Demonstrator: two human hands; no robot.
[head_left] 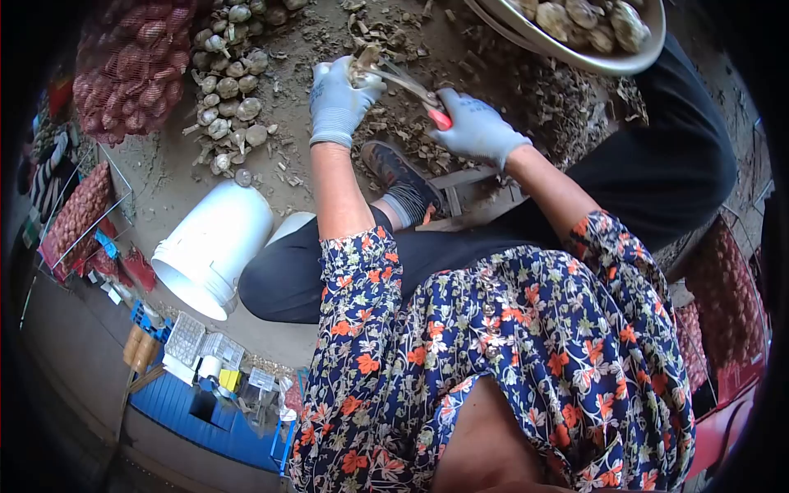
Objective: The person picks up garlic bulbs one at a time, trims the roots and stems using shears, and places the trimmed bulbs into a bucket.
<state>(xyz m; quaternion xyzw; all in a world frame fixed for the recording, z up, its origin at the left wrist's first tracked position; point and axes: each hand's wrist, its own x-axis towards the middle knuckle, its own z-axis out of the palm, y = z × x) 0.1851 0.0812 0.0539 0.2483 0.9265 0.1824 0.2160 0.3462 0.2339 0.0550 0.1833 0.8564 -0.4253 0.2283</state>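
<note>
My left hand, in a pale grey work glove, is closed around a garlic bulb. In my right hand, gloved the same way, is a pair of shears with a red handle. The shears' metal blades point left and reach the garlic at my left fingertips. Both hands are over the dirt floor, with dry stem and leaf trimmings scattered beneath them. Loose garlic bulbs lie in a heap to the left of my left hand.
A red mesh sack of garlic stands at upper left. Below the loose bulbs, a white bucket lies tipped on its side. A wide bowl of garlic is at upper right, beside my knee. More trimmings cover the ground near it.
</note>
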